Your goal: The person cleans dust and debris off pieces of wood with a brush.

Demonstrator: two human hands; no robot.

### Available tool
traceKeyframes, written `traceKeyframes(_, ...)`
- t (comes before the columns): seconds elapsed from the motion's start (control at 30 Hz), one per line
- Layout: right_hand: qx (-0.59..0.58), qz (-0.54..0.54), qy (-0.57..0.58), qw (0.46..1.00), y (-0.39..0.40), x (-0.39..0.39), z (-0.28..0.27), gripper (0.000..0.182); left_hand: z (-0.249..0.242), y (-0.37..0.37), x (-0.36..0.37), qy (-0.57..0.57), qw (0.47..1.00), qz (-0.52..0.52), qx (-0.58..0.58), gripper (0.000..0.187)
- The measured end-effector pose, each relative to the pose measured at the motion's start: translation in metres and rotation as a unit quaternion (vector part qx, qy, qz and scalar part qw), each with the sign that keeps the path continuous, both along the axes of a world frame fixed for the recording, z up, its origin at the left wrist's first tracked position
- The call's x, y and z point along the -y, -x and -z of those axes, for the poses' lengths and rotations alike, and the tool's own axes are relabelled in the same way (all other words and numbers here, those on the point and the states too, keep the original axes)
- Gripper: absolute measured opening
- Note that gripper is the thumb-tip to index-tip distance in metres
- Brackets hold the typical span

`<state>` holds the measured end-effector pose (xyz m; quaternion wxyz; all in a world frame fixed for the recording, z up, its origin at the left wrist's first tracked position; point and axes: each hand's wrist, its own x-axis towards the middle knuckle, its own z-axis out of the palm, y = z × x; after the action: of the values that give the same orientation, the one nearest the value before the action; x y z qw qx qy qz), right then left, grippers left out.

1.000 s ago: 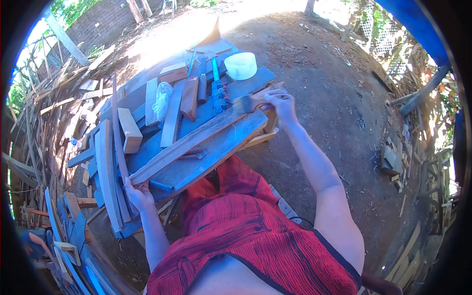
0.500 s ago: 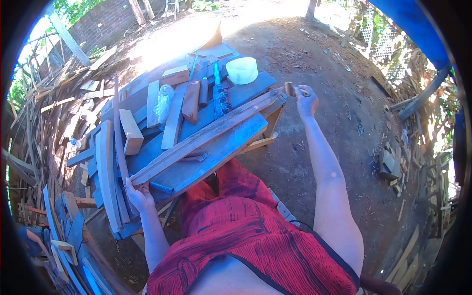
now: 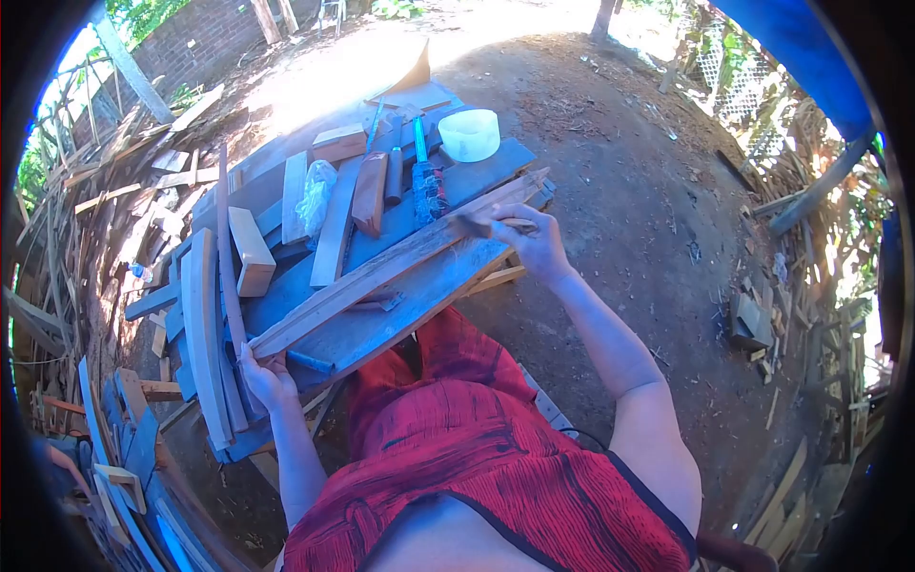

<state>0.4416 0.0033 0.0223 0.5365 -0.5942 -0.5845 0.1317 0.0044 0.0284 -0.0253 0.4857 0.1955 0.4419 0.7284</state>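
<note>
Swinging back from beyond the plank's far end, the right hand [image 3: 538, 243] is gripping a brush [image 3: 474, 226] and pressing its bristles onto the long plank [image 3: 381, 276]. Her left hand [image 3: 267, 377] is clamping the plank's near end against the worktop [image 3: 457, 172]. Loosening that hold could let the plank slide sideways.

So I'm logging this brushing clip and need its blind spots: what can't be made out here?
Head view only:
- Brush bristles: motion-blurred, so contact with the long plank is unclear.
- Brush handle: mostly hidden inside the right hand.
- Left hand fingers: curled under the plank's near end, hidden.
- White tub: overexposed, contents unreadable.
- Workbench legs: hidden by the bench top.
</note>
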Motion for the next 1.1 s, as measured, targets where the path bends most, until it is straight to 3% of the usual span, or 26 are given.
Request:
traceKeyframes(0.07,-0.236,-0.147,0.07,0.958,0.014,0.002,-0.015,0.015,0.002,0.003,0.0,-0.008,1.0,0.014,-0.001,0.032)
traceKeyframes(0.2,-0.296,-0.175,0.065,0.937,0.014,-0.015,-0.013,0.013,0.003,0.003,0.0,-0.013,1.0,0.01,0.001,0.033)
traceKeyframes(0.3,-0.376,-0.11,0.094,0.915,-0.008,-0.032,0.002,0.011,0.0,0.001,0.001,-0.007,1.0,0.0,0.0,0.032)
traceKeyframes(0.37,-0.428,0.018,0.051,0.902,-0.028,-0.038,0.011,0.007,-0.002,0.0,0.002,-0.01,1.0,0.007,0.004,0.031)
traceKeyframes(0.53,-0.38,0.153,-0.034,0.912,-0.097,-0.05,0.028,0.004,0.001,0.003,0.0,-0.012,1.0,0.017,0.012,0.033)
traceKeyframes(0.6,-0.264,0.253,-0.041,0.93,-0.112,-0.05,0.023,0.003,0.0,0.002,0.0,-0.009,1.0,0.013,0.017,0.035)
traceKeyframes(0.63,-0.264,0.253,-0.04,0.93,-0.119,-0.052,0.024,0.003,0.0,0.002,0.001,-0.012,1.0,0.015,0.018,0.035)
traceKeyframes(0.7,-0.135,0.318,-0.054,0.937,-0.128,-0.055,0.029,0.006,-0.001,0.001,0.002,-0.016,1.0,0.014,0.02,0.035)
traceKeyframes(1.03,0.071,0.217,-0.005,0.974,-0.041,-0.038,0.03,0.013,0.006,0.006,-0.001,-0.023,0.999,0.02,0.013,0.029)
traceKeyframes(1.1,0.088,0.144,-0.017,0.985,-0.012,-0.028,0.022,0.016,0.005,0.005,0.0,-0.029,0.999,0.021,0.014,0.029)
